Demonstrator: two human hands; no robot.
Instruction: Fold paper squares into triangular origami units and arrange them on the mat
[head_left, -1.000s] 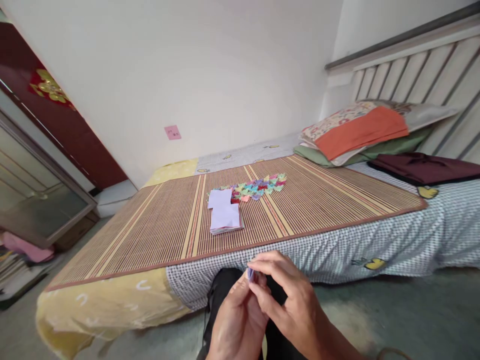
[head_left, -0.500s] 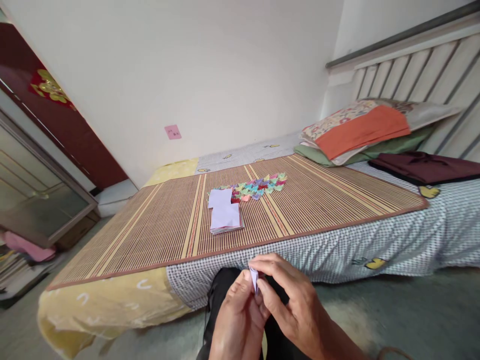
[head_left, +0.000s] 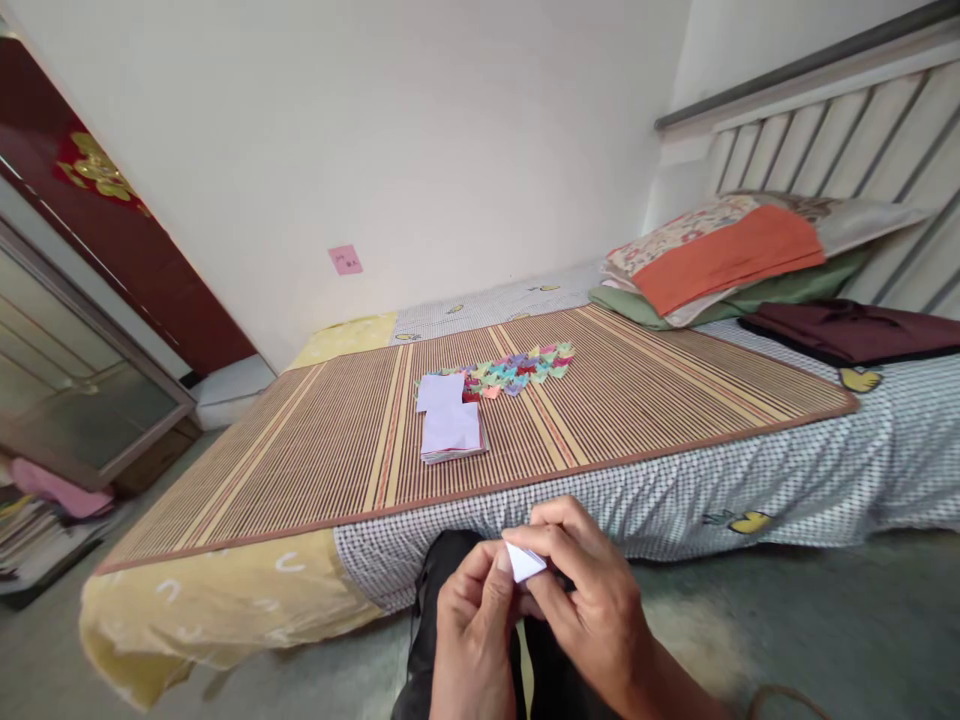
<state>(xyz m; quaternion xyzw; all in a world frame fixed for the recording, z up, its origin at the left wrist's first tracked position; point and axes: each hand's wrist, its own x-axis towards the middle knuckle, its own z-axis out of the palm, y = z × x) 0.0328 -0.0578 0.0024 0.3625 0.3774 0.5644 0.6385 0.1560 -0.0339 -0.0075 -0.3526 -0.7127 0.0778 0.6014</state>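
Pinching one small folded white paper between left hand and right hand, above dark trousers.

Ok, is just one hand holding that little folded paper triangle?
No, the left hand and the right hand both grip the folded paper triangle.

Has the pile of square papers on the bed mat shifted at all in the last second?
No. The pile lies in the same place on the striped mat, right of the same pale band.
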